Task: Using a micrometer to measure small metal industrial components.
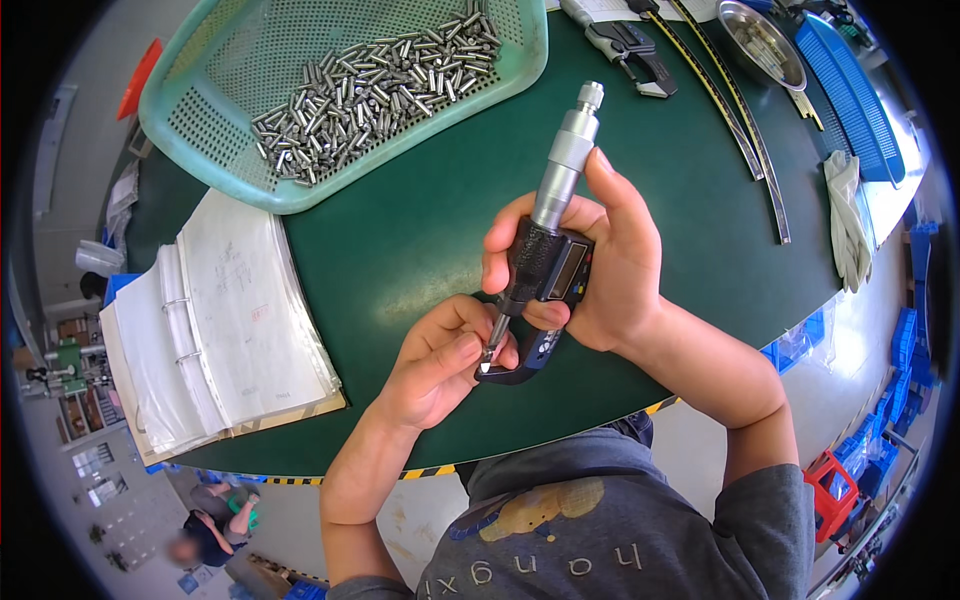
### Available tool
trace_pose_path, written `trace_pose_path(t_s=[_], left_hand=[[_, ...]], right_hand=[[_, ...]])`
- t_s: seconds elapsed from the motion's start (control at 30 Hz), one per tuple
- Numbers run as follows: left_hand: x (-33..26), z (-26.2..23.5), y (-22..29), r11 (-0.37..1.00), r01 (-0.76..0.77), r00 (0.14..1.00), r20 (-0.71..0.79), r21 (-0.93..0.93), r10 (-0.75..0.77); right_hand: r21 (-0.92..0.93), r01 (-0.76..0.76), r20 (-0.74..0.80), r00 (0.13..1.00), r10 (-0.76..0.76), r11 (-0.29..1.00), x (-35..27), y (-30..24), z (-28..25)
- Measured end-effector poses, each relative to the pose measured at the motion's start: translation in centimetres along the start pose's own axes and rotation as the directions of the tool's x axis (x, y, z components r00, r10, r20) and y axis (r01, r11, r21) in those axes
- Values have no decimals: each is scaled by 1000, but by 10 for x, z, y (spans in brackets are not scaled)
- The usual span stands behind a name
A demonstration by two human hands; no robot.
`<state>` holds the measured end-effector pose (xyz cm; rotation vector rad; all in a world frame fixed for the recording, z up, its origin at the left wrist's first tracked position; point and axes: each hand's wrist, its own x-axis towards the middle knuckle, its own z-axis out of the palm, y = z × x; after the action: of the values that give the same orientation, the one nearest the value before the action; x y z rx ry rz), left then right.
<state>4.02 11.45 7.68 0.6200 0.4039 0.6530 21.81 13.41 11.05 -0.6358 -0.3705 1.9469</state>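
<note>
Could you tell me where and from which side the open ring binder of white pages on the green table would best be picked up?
Probably by its right edge, coming from the right. The open ring binder of white pages lies flat, its metal rings left of centre, and its thick right-hand page stack sits over bare green table. The left hand is nearest it.

From up here I look down on my own body. My left hand (440, 365) and right hand (600, 265) are bare: no gloves, rings or watch that I can make out. Both forearms are uncovered as far as the elbows. I wear a grey-blue short-sleeved shirt (600, 540), the right sleeve ending at the upper arm. Across its chest runs pale lettering beside a yellowish printed shape, partly creased. The cloth looks soft and faintly mottled, with folds near the collar.
</note>
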Motion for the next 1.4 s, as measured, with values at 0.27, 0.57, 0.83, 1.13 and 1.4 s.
trace_pose_path(t_s=[0.27, 0.57, 0.83, 1.13, 1.4], left_hand=[[2, 2, 1, 1000, 22, 999, 24, -2, -22], [-1, 0, 2, 999, -6, 999, -33, -44, 5], [-1, 1, -1, 1000, -12, 1000, -29, -9, 12], [-1, 2, -1, 1000, 2, 1000, -20, 13, -2], [-2, 2, -1, 1000, 15, 1000, -22, 24, -15]], right_hand=[[-100, 35, -35, 999, -38, 994, 0, 1, -1], [-60, 13, 35, 999, -11, 998, 1, 2, 0], [-19, -35, -48, 998, 34, 999, 0, 0, 2], [-48, 4, -15, 1000, -5, 999, 0, 1, 1], [-134, -18, -51, 999, 11, 991, -2, 0, 2]])
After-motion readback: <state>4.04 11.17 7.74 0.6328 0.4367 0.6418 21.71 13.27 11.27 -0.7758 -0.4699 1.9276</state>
